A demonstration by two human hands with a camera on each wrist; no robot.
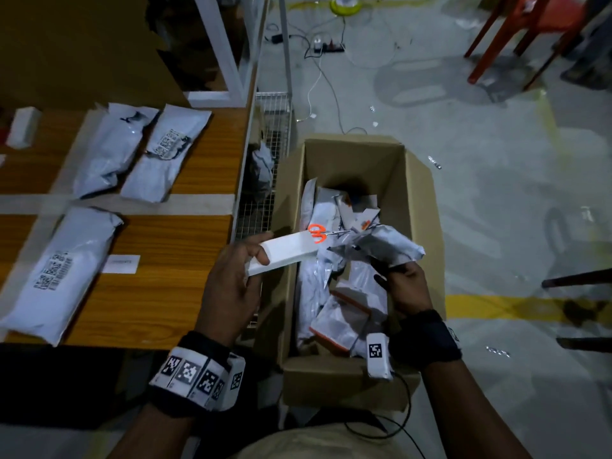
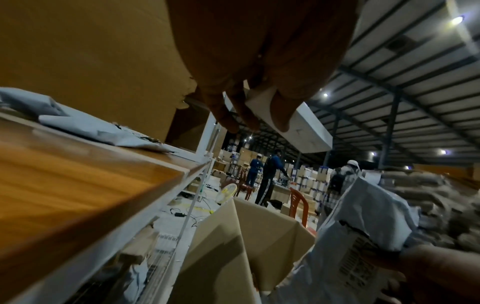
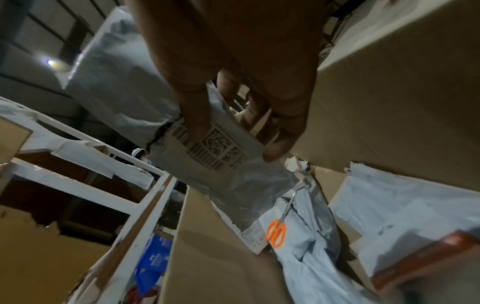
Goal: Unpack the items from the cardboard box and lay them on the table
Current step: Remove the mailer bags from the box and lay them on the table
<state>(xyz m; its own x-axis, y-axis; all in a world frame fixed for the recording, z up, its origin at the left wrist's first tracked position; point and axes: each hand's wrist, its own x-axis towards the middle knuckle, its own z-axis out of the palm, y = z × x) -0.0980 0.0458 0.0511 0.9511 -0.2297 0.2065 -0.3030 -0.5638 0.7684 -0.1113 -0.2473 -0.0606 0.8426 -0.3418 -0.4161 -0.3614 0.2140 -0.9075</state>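
Observation:
An open cardboard box (image 1: 420,207) stands on the floor beside the table, holding several grey mailer bags and orange-handled scissors (image 1: 317,234). My left hand (image 1: 238,266) grips a long white box (image 1: 284,251) over the box's left wall; the same white box (image 2: 298,127) shows in the left wrist view, fingers curled round it. My right hand (image 1: 402,283) pinches a torn grey mailer bag (image 1: 381,245) above the box. In the right wrist view the thumb lies on the bag's barcode label (image 3: 221,152). Three grey mailer bags (image 1: 63,273) lie on the wooden table (image 1: 159,293).
A small white box (image 1: 23,127) sits at the table's far left and a paper slip (image 1: 121,264) near its middle. A wire rack (image 1: 265,180) runs between table and box. Cables, a power strip (image 1: 328,46) and red chairs (image 1: 520,34) are on the floor beyond.

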